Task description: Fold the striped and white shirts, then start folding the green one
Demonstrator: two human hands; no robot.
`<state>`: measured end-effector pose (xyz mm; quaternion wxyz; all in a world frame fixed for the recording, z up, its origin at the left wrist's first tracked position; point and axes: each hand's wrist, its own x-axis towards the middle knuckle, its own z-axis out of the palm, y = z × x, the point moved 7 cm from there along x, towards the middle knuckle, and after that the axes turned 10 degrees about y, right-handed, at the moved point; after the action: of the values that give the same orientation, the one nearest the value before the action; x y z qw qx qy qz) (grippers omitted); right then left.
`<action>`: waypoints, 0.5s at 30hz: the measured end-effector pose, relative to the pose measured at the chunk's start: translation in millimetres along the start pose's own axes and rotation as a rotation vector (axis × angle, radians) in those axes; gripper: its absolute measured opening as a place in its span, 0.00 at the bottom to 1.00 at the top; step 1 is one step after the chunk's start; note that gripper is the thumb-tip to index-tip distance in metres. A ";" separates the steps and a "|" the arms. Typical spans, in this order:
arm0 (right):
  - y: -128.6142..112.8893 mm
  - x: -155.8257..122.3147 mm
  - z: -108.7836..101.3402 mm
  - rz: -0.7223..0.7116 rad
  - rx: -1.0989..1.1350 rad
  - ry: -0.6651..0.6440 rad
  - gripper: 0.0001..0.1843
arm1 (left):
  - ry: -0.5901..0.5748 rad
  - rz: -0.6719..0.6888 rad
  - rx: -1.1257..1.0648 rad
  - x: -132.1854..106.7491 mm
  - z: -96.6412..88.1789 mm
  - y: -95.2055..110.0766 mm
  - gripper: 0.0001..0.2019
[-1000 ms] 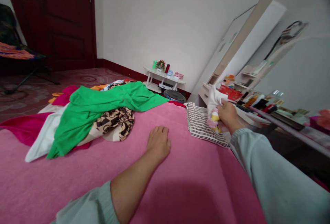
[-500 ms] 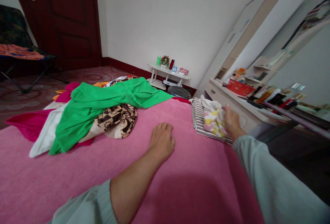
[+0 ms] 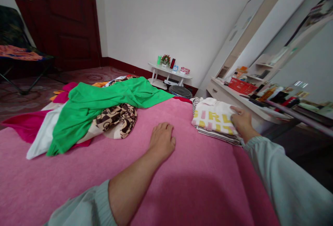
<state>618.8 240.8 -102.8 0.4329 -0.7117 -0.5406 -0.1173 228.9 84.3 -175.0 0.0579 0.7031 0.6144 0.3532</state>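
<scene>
My left hand point(image 3: 162, 141) lies palm down on the pink bed cover point(image 3: 145, 184), fingers stretched out, holding nothing. At the right edge of the bed, my right hand point(image 3: 242, 122) grips the side of a folded white T-shirt point(image 3: 212, 113) with yellow and pink letters. This T-shirt rests flat on a folded black-and-white striped garment point(image 3: 218, 136). Left of my left hand spreads a heap of loose clothes. A green garment point(image 3: 104, 99) covers much of it, with a brown-and-cream patterned cloth point(image 3: 116, 120), a white piece point(image 3: 43, 135) and a magenta one point(image 3: 24, 123) showing around it.
A dressing table point(image 3: 226, 95) with a red basket point(image 3: 241, 86) and several bottles stands along the right. Beyond the bed is a low white shelf point(image 3: 170, 69) with small items. A folding chair point(image 3: 15, 45) stands at the left by the dark red door point(image 3: 65, 21).
The white T-shirt was bunched up with its striped support showing; now it lies spread flat, letters visible. My right hand has moved slightly right. My left hand stays in place.
</scene>
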 end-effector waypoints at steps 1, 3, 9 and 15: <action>-0.7 3.9 -2.5 -0.013 -0.016 0.003 0.34 | 0.005 0.001 -0.002 -0.2 -0.6 0.3 0.18; -2.0 4.7 -6.7 -0.038 -0.068 0.011 0.32 | 0.011 0.006 -0.006 -0.6 -1.2 0.9 0.18; -43.0 -62.1 -9.7 -0.421 -0.017 -0.055 0.24 | 0.032 0.007 -0.013 -1.2 -2.3 0.3 0.17; -92.3 -138.4 -0.7 -0.905 -0.002 -0.278 0.25 | 0.034 0.008 -0.014 -1.2 -0.9 -0.6 0.17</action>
<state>484.9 151.6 -145.1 0.2615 -0.4141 -0.8490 -0.1983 227.9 83.0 -175.2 0.0511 0.6989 0.6102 0.3696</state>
